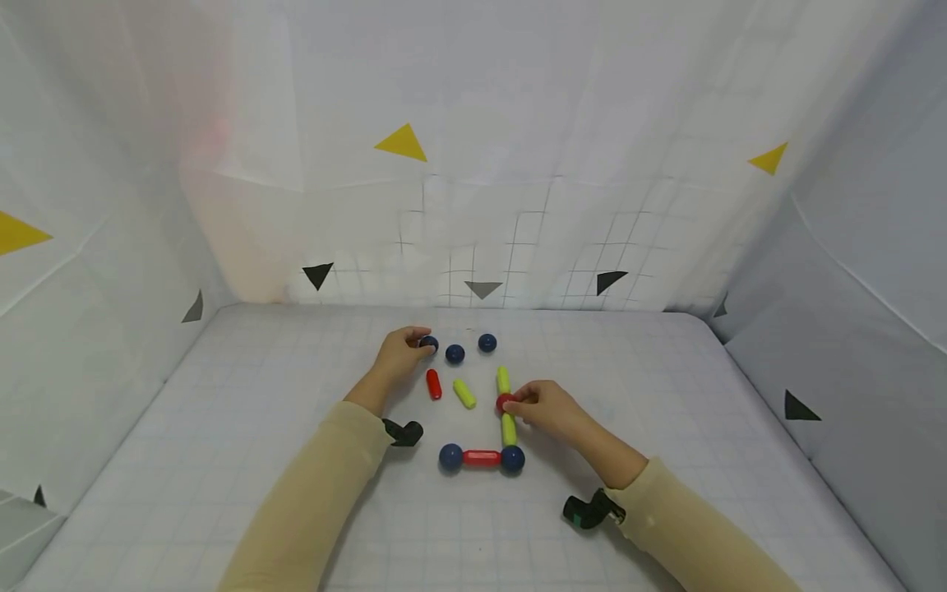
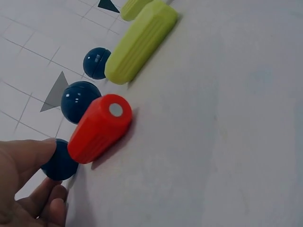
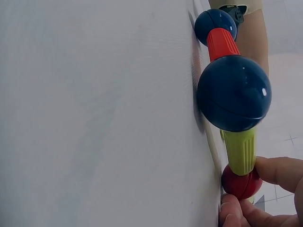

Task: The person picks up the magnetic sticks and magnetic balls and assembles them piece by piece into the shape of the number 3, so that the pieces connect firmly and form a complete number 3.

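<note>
Nearest the head camera: two beige sleeves. Right hand [image 1: 551,407] pinches a small red plastic ball [image 1: 505,402] atop a yellow-green ribbed plastic rod [image 1: 509,428], which joins a dark blue ball [image 1: 513,458], red rod [image 1: 482,458] and second blue ball [image 1: 450,456]. Left hand [image 1: 399,352] pinches a loose dark blue ball [image 1: 429,343]. Risk: a sideways tug on the red ball could likely twist the chain apart, and loose balls may roll. White gridded surface [image 1: 222,444]; white paper walls [image 1: 592,123] with yellow and black triangles.

The worktop [image 1: 222,460] carries five blue balls [image 1: 455,354], one red ball [image 1: 505,402], three yellow-green rods [image 1: 464,393] and two red rods [image 1: 433,384].
</note>
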`<state>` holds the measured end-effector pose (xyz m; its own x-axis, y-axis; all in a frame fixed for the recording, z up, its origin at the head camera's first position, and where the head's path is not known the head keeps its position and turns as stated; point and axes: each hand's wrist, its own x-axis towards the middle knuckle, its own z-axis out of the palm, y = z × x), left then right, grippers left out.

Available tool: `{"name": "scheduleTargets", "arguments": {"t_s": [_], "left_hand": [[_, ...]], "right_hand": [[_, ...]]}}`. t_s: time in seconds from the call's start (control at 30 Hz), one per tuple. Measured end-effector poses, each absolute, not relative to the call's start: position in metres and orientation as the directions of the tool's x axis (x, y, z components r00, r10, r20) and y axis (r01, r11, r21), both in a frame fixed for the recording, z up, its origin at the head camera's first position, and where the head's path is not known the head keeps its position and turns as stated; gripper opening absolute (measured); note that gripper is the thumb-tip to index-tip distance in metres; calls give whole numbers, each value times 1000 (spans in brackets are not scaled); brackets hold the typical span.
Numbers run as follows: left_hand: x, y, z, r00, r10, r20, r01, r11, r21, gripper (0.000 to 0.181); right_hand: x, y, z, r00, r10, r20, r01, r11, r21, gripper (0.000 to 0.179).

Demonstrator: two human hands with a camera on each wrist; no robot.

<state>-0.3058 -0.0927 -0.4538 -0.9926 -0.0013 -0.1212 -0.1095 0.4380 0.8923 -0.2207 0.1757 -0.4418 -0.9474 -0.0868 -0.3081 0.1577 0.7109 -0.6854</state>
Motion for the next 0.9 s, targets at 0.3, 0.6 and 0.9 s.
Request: {"name": "scheduleTargets", "arguments": {"t_s": [0.3,0.6,0.9], "left_hand": [[-304,-92,-456,-993,8,-116,-101,434,895,38],[-304,-91,-455,-992,6,-123,-109,422,900,38],[-304,-90,-453,-995,-4,-104,-98,387,917,41]], "right_hand": [[-220,176,-441,-946,-84,-312,161,714,-682,35],[-221,177,-443,-950,-94,-296,146,708,-691,34],[-220,176,-442,-947,-83,-310,163,709,-687,38]]}}
